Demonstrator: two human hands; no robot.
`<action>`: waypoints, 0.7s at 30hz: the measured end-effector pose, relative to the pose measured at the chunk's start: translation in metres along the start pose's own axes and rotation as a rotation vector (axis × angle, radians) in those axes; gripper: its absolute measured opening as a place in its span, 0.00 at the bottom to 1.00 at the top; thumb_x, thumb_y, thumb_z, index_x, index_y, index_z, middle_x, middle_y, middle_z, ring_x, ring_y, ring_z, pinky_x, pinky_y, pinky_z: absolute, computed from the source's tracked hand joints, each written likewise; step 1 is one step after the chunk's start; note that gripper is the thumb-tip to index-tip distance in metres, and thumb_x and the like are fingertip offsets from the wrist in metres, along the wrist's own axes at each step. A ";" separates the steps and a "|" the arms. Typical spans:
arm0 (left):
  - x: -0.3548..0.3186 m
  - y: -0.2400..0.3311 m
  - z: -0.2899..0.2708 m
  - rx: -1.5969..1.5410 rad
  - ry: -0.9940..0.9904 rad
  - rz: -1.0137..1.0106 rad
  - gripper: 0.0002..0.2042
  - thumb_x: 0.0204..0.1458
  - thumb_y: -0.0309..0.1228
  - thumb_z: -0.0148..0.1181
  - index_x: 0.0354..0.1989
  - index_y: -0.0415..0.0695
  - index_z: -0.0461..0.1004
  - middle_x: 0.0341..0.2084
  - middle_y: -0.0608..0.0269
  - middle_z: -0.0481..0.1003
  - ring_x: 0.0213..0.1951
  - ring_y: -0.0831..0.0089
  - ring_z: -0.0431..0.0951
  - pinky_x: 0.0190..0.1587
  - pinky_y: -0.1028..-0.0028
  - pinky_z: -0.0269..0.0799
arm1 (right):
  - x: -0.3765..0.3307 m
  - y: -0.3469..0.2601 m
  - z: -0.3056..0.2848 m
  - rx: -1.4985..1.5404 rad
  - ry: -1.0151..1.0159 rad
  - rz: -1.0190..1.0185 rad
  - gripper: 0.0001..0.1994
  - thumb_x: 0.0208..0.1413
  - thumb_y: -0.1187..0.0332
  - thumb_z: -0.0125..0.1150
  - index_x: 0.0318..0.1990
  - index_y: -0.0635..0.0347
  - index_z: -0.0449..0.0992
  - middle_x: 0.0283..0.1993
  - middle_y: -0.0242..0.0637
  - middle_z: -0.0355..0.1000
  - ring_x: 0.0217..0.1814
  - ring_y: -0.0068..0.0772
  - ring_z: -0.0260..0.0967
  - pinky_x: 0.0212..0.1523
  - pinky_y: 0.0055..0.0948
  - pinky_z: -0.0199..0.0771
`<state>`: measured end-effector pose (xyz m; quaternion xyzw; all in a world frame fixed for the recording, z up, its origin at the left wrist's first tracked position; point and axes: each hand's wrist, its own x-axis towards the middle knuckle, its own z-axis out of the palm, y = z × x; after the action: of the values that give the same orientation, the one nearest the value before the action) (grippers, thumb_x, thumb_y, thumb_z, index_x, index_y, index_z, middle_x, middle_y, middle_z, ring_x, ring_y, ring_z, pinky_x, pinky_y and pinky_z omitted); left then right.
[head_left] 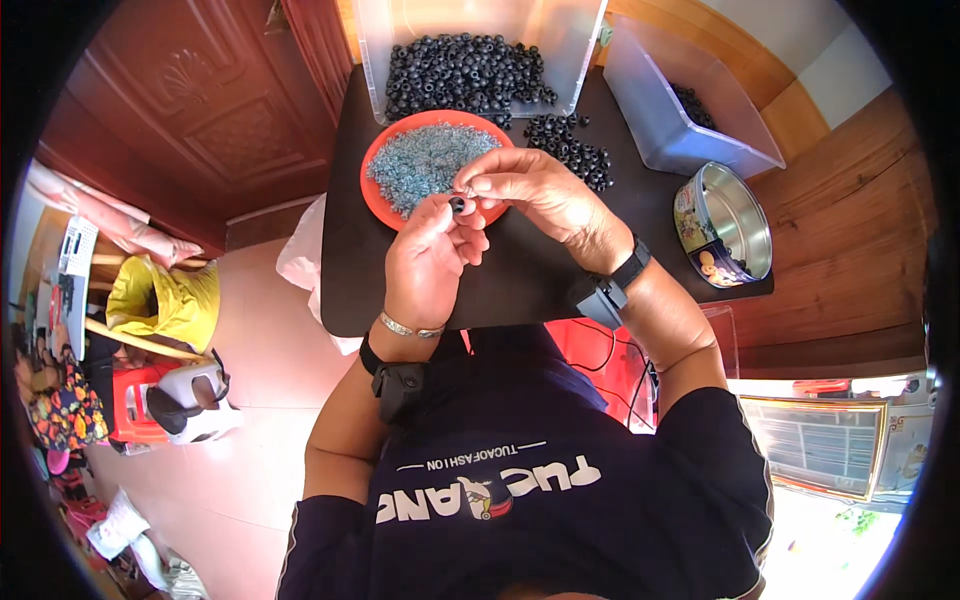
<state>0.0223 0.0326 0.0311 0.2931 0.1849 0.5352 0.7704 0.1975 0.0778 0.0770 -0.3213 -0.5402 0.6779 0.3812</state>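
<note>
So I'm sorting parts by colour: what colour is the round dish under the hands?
Orange-red dish, filled with pale blue-grey small pieces; head view.

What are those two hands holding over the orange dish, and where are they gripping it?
The left hand pinches a small black bead by its sides at the fingertips. The right hand meets it there; what it holds is too small to tell.

Home workroom: carved wooden door [215, 120], bead tubs [470, 50].
</note>
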 end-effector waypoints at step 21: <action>0.005 -0.003 0.006 0.157 -0.062 -0.057 0.11 0.59 0.37 0.49 0.40 0.41 0.69 0.32 0.62 0.73 0.32 0.73 0.73 0.35 0.76 0.66 | -0.018 0.002 0.005 0.070 0.043 0.027 0.06 0.50 0.74 0.60 0.35 0.67 0.74 0.31 0.35 0.72 0.30 0.25 0.70 0.36 0.24 0.70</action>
<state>0.0299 0.0345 0.0341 0.3635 0.2108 0.4877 0.7652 0.2022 0.0591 0.0768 -0.3293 -0.5035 0.6945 0.3945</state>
